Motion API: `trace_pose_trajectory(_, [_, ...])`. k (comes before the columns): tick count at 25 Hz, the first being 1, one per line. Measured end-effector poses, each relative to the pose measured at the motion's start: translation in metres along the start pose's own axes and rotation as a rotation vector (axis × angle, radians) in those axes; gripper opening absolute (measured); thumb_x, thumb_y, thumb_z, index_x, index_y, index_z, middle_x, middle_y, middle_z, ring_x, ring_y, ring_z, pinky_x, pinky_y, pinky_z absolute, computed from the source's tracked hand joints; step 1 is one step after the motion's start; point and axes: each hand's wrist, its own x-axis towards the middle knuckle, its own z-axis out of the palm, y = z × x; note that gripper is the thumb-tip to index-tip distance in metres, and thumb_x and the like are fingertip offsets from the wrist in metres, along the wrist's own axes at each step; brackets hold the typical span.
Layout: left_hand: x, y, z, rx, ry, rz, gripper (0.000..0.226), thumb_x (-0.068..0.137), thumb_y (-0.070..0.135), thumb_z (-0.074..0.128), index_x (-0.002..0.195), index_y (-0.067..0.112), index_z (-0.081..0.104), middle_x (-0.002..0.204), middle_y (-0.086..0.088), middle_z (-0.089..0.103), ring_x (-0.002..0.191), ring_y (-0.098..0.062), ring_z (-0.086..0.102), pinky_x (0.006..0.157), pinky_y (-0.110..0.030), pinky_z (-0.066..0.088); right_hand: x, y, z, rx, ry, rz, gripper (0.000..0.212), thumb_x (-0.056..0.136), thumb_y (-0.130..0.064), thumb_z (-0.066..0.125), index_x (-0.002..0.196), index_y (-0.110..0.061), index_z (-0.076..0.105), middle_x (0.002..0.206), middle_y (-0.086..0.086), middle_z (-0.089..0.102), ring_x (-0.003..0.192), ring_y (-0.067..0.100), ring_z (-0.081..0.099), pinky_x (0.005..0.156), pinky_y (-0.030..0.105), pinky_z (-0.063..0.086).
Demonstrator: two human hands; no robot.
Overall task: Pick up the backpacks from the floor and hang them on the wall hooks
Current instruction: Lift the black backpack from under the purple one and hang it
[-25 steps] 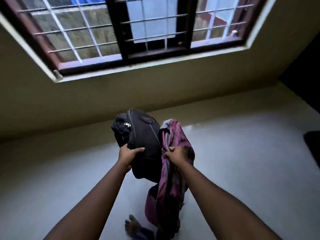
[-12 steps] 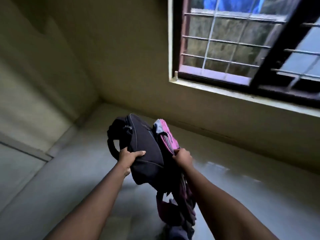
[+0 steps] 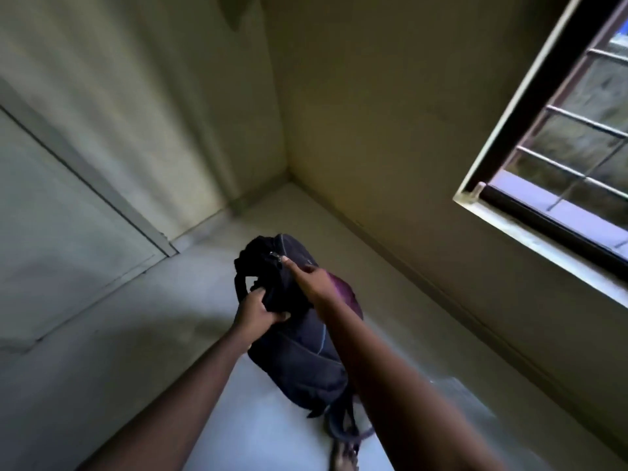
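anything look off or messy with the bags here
Nothing damaged or spilled. The black fabric backpack is gripped by the left hand; the pink fabric backpack sits bunched behind the right hand, and loose straps dangle below.

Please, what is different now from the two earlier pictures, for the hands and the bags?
The right hand has moved left, over the dark backpack, and its index finger now stretches toward the zipper; whether it holds the pink backpack is hidden. The view turned left, to the room corner. Unchanged: the left hand grips the dark backpack.
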Motion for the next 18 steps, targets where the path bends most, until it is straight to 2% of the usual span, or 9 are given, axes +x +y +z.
trace_pose_trajectory(2, [0.002, -0.006, -0.011, 0.136, -0.008, 0.096, 0.056, 0.071, 0.004, 0.074, 0.123, 0.004, 0.054, 0.123, -0.013, 0.062, 0.115, -0.028, 0.057, 0.085, -0.025, 0.041, 0.01, -0.017, 0.015, -0.055, -0.011, 0.062, 0.091, 0.064, -0.071, 0.062, 0.125, -0.004, 0.053, 0.12, 0.013, 0.06, 0.112, 0.028, 0.058, 0.094, 0.034, 0.048])
trace_pose_trajectory(3, [0.002, -0.011, -0.014, 0.205, -0.032, 0.151, 0.055, 0.071, 0.005, 0.073, 0.123, 0.005, 0.055, 0.125, -0.012, 0.061, 0.116, -0.028, 0.057, 0.087, -0.025, 0.042, 0.014, -0.02, 0.022, -0.098, -0.005, 0.094, 0.083, 0.067, -0.063, 0.066, 0.123, -0.002, 0.053, 0.124, 0.015, 0.059, 0.115, 0.031, 0.057, 0.095, 0.035, 0.048])
trace_pose_trajectory(7, [-0.002, -0.04, -0.035, 0.356, -0.152, 0.242, 0.046, 0.076, 0.011, 0.07, 0.12, 0.004, 0.059, 0.131, -0.009, 0.054, 0.119, -0.026, 0.052, 0.097, -0.028, 0.041, 0.01, -0.019, 0.045, -0.303, 0.097, 0.105, 0.037, 0.081, -0.024, 0.058, 0.109, 0.002, 0.059, 0.112, 0.02, 0.064, 0.104, 0.033, 0.062, 0.074, 0.031, 0.047])
trace_pose_trajectory(9, [-0.005, -0.049, -0.05, -0.025, -0.199, 0.055, 0.036, 0.08, 0.017, 0.069, 0.113, 0.01, 0.06, 0.127, -0.011, 0.055, 0.114, -0.025, 0.055, 0.096, -0.031, 0.042, 0.001, -0.005, 0.054, -0.29, 0.157, 0.081, 0.025, 0.082, -0.017, 0.054, 0.097, 0.001, 0.061, 0.101, 0.023, 0.064, 0.102, 0.035, 0.063, 0.074, 0.034, 0.046])
trace_pose_trajectory(11, [-0.003, -0.048, -0.065, -0.479, -0.201, -0.234, 0.028, 0.085, 0.031, 0.061, 0.11, 0.019, 0.053, 0.116, -0.007, 0.055, 0.106, -0.025, 0.058, 0.087, -0.034, 0.044, -0.011, 0.011, 0.064, -0.339, 0.174, 0.032, 0.022, 0.082, -0.016, 0.053, 0.096, -0.002, 0.062, 0.1, 0.024, 0.065, 0.102, 0.037, 0.063, 0.08, 0.037, 0.048])
trace_pose_trajectory(13, [0.006, -0.045, -0.079, -0.599, -0.218, -0.436, 0.055, 0.084, 0.05, 0.055, 0.128, 0.022, 0.039, 0.119, -0.007, 0.046, 0.117, -0.034, 0.053, 0.09, -0.041, 0.044, -0.028, 0.022, 0.079, -0.407, 0.156, -0.079, 0.026, 0.083, -0.018, 0.053, 0.105, -0.009, 0.064, 0.104, 0.021, 0.069, 0.101, 0.037, 0.063, 0.081, 0.037, 0.049])
trace_pose_trajectory(15, [0.012, -0.039, -0.086, -0.615, -0.214, -0.571, 0.071, 0.074, 0.061, 0.06, 0.129, 0.02, 0.041, 0.116, -0.01, 0.048, 0.116, -0.036, 0.052, 0.083, -0.046, 0.047, -0.048, 0.026, 0.093, -0.452, 0.146, -0.228, 0.033, 0.083, -0.018, 0.053, 0.114, -0.019, 0.064, 0.106, 0.017, 0.071, 0.1, 0.035, 0.065, 0.081, 0.036, 0.05])
trace_pose_trajectory(16, [0.016, -0.038, -0.085, -0.661, -0.171, -0.622, 0.068, 0.072, 0.059, 0.065, 0.122, 0.017, 0.047, 0.11, -0.01, 0.053, 0.111, -0.034, 0.054, 0.076, -0.045, 0.048, -0.056, 0.026, 0.098, -0.494, 0.147, -0.312, 0.036, 0.084, -0.018, 0.052, 0.119, -0.023, 0.062, 0.108, 0.014, 0.071, 0.099, 0.033, 0.066, 0.08, 0.035, 0.05])
trace_pose_trajectory(18, [0.022, -0.039, -0.081, -0.756, -0.039, -0.666, 0.052, 0.077, 0.037, 0.069, 0.115, 0.005, 0.055, 0.104, -0.012, 0.057, 0.101, -0.03, 0.056, 0.071, -0.042, 0.045, -0.068, 0.03, 0.108, -0.563, 0.145, -0.441, 0.038, 0.088, -0.02, 0.052, 0.124, -0.027, 0.059, 0.11, 0.01, 0.072, 0.095, 0.027, 0.069, 0.078, 0.031, 0.05])
